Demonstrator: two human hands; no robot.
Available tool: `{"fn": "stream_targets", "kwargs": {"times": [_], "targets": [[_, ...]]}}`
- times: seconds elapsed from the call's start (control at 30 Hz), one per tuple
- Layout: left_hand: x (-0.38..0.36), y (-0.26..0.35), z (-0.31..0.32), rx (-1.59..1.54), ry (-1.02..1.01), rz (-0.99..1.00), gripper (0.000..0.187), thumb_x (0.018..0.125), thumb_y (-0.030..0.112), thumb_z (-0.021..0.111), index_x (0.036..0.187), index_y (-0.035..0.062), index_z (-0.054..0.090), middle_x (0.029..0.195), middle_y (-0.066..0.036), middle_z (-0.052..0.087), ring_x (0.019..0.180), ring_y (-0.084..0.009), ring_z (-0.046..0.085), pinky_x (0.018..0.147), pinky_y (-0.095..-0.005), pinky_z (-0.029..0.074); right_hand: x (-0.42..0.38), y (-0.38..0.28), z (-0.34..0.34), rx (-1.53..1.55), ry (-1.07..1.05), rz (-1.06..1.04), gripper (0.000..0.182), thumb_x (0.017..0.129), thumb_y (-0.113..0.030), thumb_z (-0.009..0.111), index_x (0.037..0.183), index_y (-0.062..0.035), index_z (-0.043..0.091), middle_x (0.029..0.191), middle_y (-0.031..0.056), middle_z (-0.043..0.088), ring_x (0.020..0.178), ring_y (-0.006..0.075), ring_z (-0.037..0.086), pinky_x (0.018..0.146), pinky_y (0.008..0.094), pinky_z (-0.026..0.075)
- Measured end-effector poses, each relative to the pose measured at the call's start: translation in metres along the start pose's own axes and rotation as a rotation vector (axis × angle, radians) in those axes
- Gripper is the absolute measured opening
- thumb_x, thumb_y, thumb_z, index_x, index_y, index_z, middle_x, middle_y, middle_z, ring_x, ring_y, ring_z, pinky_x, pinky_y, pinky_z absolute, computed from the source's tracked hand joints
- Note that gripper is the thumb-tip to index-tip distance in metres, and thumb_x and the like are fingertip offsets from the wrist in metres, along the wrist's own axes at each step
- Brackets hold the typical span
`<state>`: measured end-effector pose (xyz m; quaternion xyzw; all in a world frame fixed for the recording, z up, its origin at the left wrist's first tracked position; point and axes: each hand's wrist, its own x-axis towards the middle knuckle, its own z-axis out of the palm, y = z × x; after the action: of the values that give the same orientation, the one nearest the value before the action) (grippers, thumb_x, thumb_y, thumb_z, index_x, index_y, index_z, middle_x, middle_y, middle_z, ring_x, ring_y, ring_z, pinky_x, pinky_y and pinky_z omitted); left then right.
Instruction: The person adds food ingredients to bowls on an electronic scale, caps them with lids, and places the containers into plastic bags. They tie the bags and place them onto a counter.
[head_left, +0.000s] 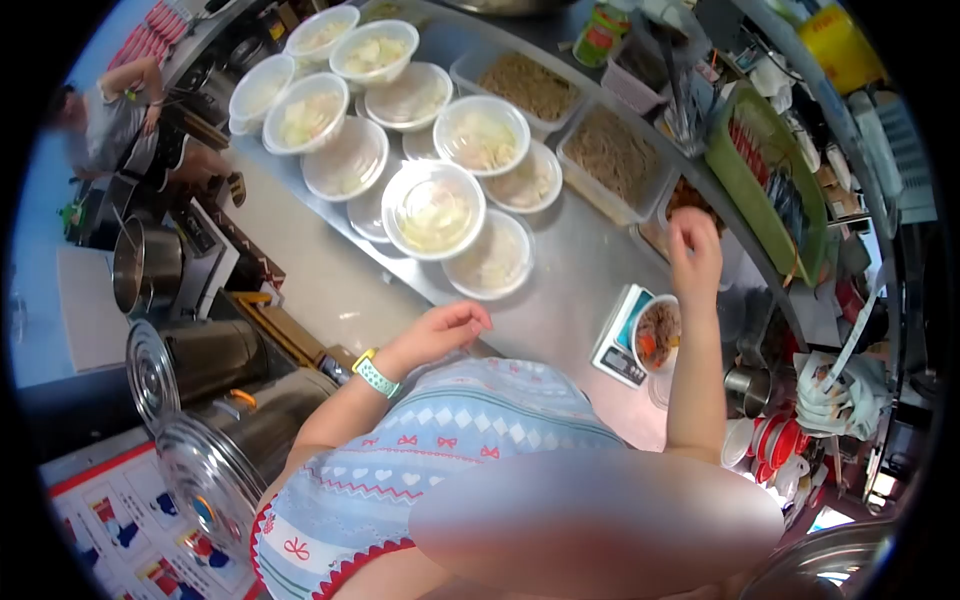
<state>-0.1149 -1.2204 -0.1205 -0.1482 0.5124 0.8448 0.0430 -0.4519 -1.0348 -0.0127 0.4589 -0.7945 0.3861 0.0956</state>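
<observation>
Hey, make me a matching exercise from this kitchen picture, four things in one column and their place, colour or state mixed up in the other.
Column one
1. Digital scale
2. Wristwatch
3. Apron
4. Plastic basket

Column two
A. Light blue, with red scalloped trim
B. Green, holding red and dark items
C. White-edged, with a bowl of dark brown and orange food at its side nearer the right arm
D. Strapped behind the left hand

Right pairs: 1-C, 2-D, 3-A, 4-B.
</observation>
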Motion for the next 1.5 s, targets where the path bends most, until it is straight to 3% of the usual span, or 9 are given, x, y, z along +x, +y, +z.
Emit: {"fn": "stream_targets", "kwargs": {"times": [0.27, 0.33, 0.4, 0.5, 0.97, 1.1, 1.27, 1.4, 1.5], "targets": [[-0.021, 0.069, -0.105, 0.052, 0.058, 0.102, 0.011, 0.097, 0.011, 0.054, 0.106, 0.0065, 0.058, 0.087, 0.004, 0.052, 0.078, -0.0053, 0.046, 0.069, -0.0204, 0.041, 0.318, -0.042, 0.133, -0.183, -0.104, -0.187, 0.035, 0.096, -0.03, 0.054, 0.12, -0.0043, 0.06, 0.099, 0.003, 0.067, 0.089, 0.0108, 0.062, 0.079, 0.027, 0.048], [-0.027, 0.077, -0.132, 0.046, 0.062, 0.113, 0.011, 0.097, 0.01, 0.053, 0.105, 0.006, 0.058, 0.087, 0.004, 0.052, 0.078, -0.0056, 0.046, 0.069, -0.0205, 0.041, 0.363, -0.073, 0.158, 0.021, -0.146, 0.092, 0.03, 0.085, -0.012, 0.055, 0.113, -0.0103, 0.065, 0.101, 0.0191, 0.065, 0.091, 0.0367, 0.062, 0.077, 0.0412, 0.051], [-0.031, 0.082, -0.153, 0.013, 0.104, 0.142, 0.01, 0.097, 0.008, 0.052, 0.104, 0.0047, 0.058, 0.085, 0.002, 0.052, 0.076, -0.0064, 0.047, 0.07, -0.0209, 0.04, 0.436, 0.009, 0.207, -0.326, -0.155, -0.297, 0.038, 0.086, -0.005, 0.047, 0.12, -0.0133, 0.062, 0.1, 0.0196, 0.067, 0.089, 0.0355, 0.064, 0.075, 0.0414, 0.052], [-0.032, 0.083, -0.178, -0.009, 0.137, 0.169, 0.009, 0.096, 0.007, 0.052, 0.103, 0.004, 0.058, 0.082, 0.002, 0.052, 0.076, -0.0069, 0.047, 0.07, -0.0209, 0.04, 0.434, -0.062, 0.199, -0.292, -0.393, 0.176, 0.045, 0.084, -0.001, 0.045, 0.123, -0.0144, 0.062, 0.106, 0.0189, 0.067, 0.094, 0.0319, 0.065, 0.08, 0.0412, 0.051], [0.014, 0.101, -0.216, -0.087, 0.104, 0.114, 0.01, 0.097, 0.008, 0.052, 0.103, 0.0042, 0.058, 0.081, 0.002, 0.052, 0.075, -0.0064, 0.047, 0.071, -0.0198, 0.04, 0.538, 0.067, 0.234, -0.61, -0.346, 0.169, 0.037, 0.084, -0.035, 0.066, 0.103, -0.0029, 0.067, 0.098, 0.0201, 0.068, 0.091, 0.0356, 0.063, 0.08, 0.0439, 0.05], [0.02, 0.102, -0.217, -0.099, 0.093, 0.101, 0.01, 0.097, 0.008, 0.052, 0.102, 0.0039, 0.058, 0.081, 0.002, 0.052, 0.074, -0.0063, 0.047, 0.07, -0.0198, 0.04, 0.534, 0.103, 0.256, -0.542, -0.252, -0.294, 0.042, 0.082, -0.038, 0.061, 0.1, -0.0004, 0.067, 0.095, 0.0264, 0.066, 0.089, 0.0399, 0.063, 0.079, 0.0454, 0.05], [0.02, 0.1, -0.217, -0.071, 0.102, 0.082, 0.01, 0.096, 0.007, 0.052, 0.102, 0.0039, 0.058, 0.081, 0.002, 0.052, 0.075, -0.0064, 0.048, 0.07, -0.0203, 0.041, 0.531, 0.068, 0.243, -0.635, -0.114, 0.108, 0.045, 0.081, -0.038, 0.065, 0.108, -0.0021, 0.061, 0.103, 0.0263, 0.064, 0.095, 0.0392, 0.061, 0.081, 0.0461, 0.048], [0.017, 0.097, -0.212, -0.078, 0.128, 0.113, 0.009, 0.096, 0.006, 0.052, 0.102, 0.0038, 0.058, 0.082, 0.001, 0.053, 0.075, -0.0074, 0.049, 0.071, -0.0212, 0.042, 0.499, 0.028, 0.207, -0.301, 0.113, 0.164, 0.04, 0.088, -0.04, 0.063, 0.1, -0.0012, 0.062, 0.091, 0.0152, 0.067, 0.083, 0.0315, 0.065, 0.075, 0.0422, 0.051], [0.014, 0.091, -0.207, -0.03, 0.138, 0.116, 0.009, 0.095, 0.005, 0.052, 0.102, 0.0036, 0.058, 0.083, 0.001, 0.053, 0.075, -0.0084, 0.049, 0.072, -0.0224, 0.042, 0.415, -0.045, 0.161, 0.475, -0.248, 0.322, 0.033, 0.095, -0.036, 0.059, 0.087, -0.0039, 0.064, 0.073, 0.005, 0.064, 0.062, 0.0111, 0.058, 0.056, 0.0275, 0.043]]}}
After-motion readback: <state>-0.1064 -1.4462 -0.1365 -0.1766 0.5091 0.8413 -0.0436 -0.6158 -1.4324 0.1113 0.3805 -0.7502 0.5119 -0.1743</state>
